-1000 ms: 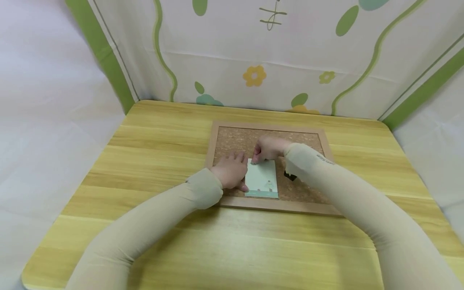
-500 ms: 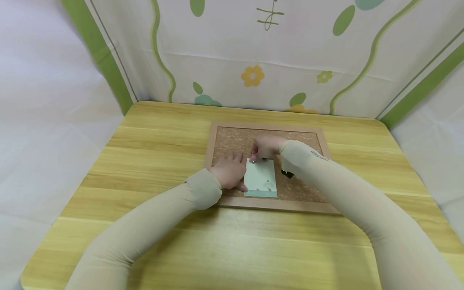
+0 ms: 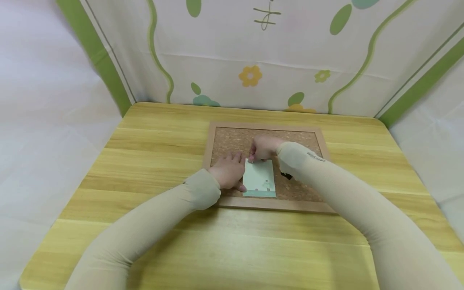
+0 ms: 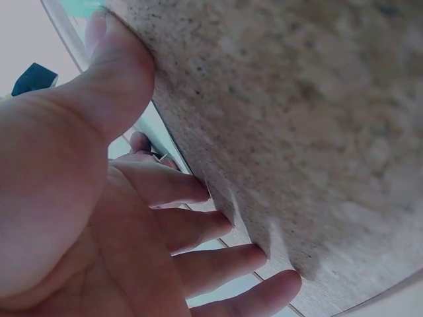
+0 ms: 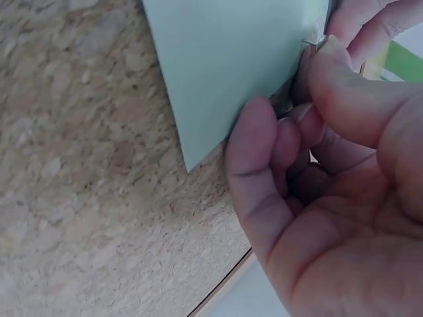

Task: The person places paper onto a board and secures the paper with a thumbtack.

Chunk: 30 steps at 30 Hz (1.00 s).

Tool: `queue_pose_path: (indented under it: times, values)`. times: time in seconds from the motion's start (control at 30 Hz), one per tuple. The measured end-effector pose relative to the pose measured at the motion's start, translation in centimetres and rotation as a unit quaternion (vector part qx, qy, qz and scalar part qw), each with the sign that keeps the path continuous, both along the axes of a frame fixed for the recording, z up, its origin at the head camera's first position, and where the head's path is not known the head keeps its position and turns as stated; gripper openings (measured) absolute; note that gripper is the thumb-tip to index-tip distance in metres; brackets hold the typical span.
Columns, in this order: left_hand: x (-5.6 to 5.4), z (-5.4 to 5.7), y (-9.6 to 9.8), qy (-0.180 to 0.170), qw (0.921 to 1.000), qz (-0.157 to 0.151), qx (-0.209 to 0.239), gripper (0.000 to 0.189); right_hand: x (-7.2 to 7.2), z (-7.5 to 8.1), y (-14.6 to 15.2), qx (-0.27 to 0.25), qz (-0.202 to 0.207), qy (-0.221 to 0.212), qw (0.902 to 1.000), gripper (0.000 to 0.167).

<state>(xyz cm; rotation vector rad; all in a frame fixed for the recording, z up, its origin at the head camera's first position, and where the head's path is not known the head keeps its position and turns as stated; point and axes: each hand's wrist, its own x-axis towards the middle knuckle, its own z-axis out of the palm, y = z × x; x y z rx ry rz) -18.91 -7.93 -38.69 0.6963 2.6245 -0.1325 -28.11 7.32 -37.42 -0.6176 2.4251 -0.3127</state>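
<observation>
A pale green note sheet (image 3: 259, 175) with a darker green band at its bottom lies on a framed cork board (image 3: 301, 191). My left hand (image 3: 227, 171) rests on the cork at the sheet's left, fingers spread, its thumb on the lower left corner. The right hand (image 3: 264, 147) is at the sheet's top left corner. Between its thumb and finger it pinches a small metal thumbtack (image 5: 321, 43), the thin point showing against the paper in the right wrist view. Its other fingers curl at the sheet's top edge. Whether the point enters the cork cannot be told.
The board lies on a wooden table (image 3: 174, 141), which ends at a white patterned cloth (image 3: 217, 68) behind. Under the right wrist shows a small black object (image 3: 286, 175). Both forearms wear beige sleeves (image 3: 156, 221).
The head view has shifted slightly, so the board and hands appear a little further left. Both hands keep nearly the same place on the sheet, and the right still pinches the thumbtack.
</observation>
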Motion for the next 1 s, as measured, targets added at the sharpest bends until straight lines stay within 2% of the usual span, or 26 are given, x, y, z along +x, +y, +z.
queue_pose_path:
  times: [0.13,0.37,0.63,1.0]
  values:
    - [0.03,0.03,0.11,-0.002,1.0000,0.001,0.002,0.107,-0.01,-0.14,0.05,0.000,0.003,0.004,1.0000,0.014]
    - [-0.05,0.04,0.16,0.000,1.0000,-0.002,0.005,0.106,0.08,-0.06,-0.22,0.003,-0.021,0.001,0.9998,0.016]
    - [-0.14,-0.06,0.20,-0.005,1.0000,0.001,0.006,0.105,0.10,0.13,-0.49,0.009,-0.030,-0.005,0.9995,0.016]
    - [-0.17,-0.05,0.13,-0.006,1.0000,-0.002,0.002,0.107,0.25,-0.09,-0.60,0.018,-0.014,0.016,0.9996,0.015]
